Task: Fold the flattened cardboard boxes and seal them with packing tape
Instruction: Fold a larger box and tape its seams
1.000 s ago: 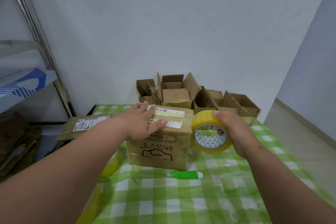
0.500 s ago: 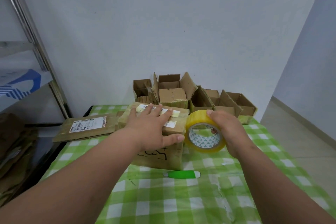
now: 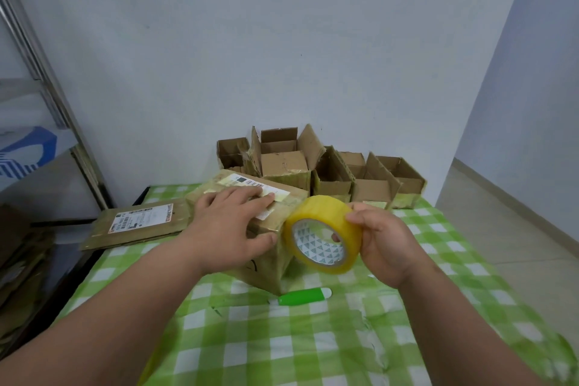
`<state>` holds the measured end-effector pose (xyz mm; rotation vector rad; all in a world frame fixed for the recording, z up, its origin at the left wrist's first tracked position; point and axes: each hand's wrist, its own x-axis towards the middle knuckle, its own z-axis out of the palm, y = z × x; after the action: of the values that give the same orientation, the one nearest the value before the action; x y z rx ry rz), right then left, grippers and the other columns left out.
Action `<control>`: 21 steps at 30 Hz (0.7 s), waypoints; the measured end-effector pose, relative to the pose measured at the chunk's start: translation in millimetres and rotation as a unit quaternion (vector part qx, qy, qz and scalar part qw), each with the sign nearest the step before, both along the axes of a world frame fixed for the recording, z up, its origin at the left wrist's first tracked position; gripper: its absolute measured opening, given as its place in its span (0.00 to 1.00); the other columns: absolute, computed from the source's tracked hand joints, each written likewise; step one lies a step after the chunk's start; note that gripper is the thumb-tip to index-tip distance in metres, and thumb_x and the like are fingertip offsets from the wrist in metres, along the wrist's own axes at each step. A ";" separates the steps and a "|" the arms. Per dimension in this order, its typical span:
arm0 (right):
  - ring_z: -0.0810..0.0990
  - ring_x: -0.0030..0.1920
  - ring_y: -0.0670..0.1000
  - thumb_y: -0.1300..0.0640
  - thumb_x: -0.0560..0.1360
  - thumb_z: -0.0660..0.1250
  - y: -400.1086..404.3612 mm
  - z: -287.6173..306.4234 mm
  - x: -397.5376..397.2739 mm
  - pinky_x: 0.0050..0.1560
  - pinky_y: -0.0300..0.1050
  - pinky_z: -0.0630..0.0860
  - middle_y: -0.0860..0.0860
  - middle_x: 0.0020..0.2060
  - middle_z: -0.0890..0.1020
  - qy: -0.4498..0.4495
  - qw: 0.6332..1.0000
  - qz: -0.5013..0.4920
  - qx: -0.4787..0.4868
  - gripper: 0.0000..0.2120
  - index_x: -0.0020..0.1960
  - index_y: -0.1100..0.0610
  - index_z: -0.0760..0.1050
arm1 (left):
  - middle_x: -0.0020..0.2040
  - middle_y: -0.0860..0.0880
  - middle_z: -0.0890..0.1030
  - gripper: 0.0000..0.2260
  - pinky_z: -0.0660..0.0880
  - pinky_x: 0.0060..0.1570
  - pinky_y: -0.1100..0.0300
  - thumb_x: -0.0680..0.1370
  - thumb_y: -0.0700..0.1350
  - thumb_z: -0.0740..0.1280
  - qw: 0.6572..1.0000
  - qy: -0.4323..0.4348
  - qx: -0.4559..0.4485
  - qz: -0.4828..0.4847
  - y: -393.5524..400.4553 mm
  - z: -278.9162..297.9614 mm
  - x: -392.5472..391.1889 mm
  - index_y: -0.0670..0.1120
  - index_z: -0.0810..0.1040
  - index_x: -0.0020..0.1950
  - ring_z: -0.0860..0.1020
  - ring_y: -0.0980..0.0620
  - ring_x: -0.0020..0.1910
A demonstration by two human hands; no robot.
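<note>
Left hand: fingers spread and laid flat on the top face of the closed cardboard box, thumb hooked over the near top edge, pressing the flaps down. Right hand: fingers and thumb curled round the outer rim of the yellow tape roll, one fingertip visible through the core.

The roll is held on edge, its open core facing the camera, touching or just off the box's right-hand end. Whether a strip already runs from the roll onto the cardboard cannot be determined.

Governing relation: the box sits directly ahead of both hands, on the green checked tablecloth, with its long axis running from far left to near right. The roll stands at the near-right end of that axis, so the right hand is the one placed to draw tape along or over the top, while the left hand occupies part of that top face. In my judgement the left hand lies in the tape's likely path and would need to shift.

Surroundings: a green-handled cutter lies on the cloth just in front of the box. A flattened box lies to the left. Several open-topped boxes stand against the wall behind. A metal shelf frame stands at far left.
</note>
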<state>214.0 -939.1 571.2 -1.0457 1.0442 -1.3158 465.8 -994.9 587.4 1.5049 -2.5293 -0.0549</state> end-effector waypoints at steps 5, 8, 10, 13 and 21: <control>0.80 0.52 0.65 0.56 0.70 0.66 25.1 -9.9 33.0 0.60 0.64 0.73 0.68 0.51 0.81 -0.032 0.999 0.003 -0.014 0.20 0.56 0.69 0.77 | 0.78 0.58 0.57 0.38 0.50 0.74 0.46 0.71 0.70 0.64 0.999 0.005 -0.001 0.032 11.4 3.7 8.6 0.60 0.59 0.78 0.51 0.52 0.76; 0.79 0.55 0.65 0.58 0.71 0.68 41.3 -20.2 50.0 0.61 0.64 0.72 0.68 0.54 0.81 -0.044 0.998 0.013 -0.030 0.18 0.58 0.66 0.78 | 0.76 0.54 0.61 0.34 0.55 0.74 0.52 0.75 0.61 0.68 1.000 0.022 0.016 0.005 15.0 5.6 21.5 0.58 0.59 0.78 0.56 0.50 0.74; 0.79 0.54 0.60 0.59 0.70 0.70 50.4 -24.0 59.5 0.59 0.59 0.73 0.64 0.54 0.82 -0.038 0.998 0.025 -0.036 0.18 0.58 0.63 0.78 | 0.77 0.54 0.61 0.33 0.57 0.74 0.53 0.77 0.57 0.68 0.999 0.021 0.036 -0.015 17.6 7.5 28.7 0.61 0.56 0.79 0.58 0.50 0.75; 0.80 0.54 0.53 0.52 0.71 0.68 61.3 -33.3 72.7 0.59 0.50 0.73 0.57 0.54 0.83 0.012 0.999 0.037 -0.038 0.18 0.59 0.57 0.78 | 0.79 0.56 0.57 0.30 0.59 0.74 0.54 0.79 0.53 0.67 0.997 0.011 0.077 -0.018 18.4 11.8 38.6 0.66 0.57 0.77 0.58 0.51 0.76; 0.81 0.46 0.46 0.44 0.74 0.66 76.8 -41.8 105.2 0.46 0.36 0.76 0.51 0.46 0.84 0.043 0.997 0.001 -0.068 0.11 0.50 0.49 0.81 | 0.80 0.58 0.52 0.30 0.53 0.76 0.54 0.79 0.52 0.68 0.991 -0.010 0.129 -0.030 14.6 25.1 47.3 0.66 0.58 0.77 0.50 0.54 0.79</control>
<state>319.1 -862.3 529.4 -1.2142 1.0289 -1.3649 513.1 -980.3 612.5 1.5221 -2.6654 -0.3924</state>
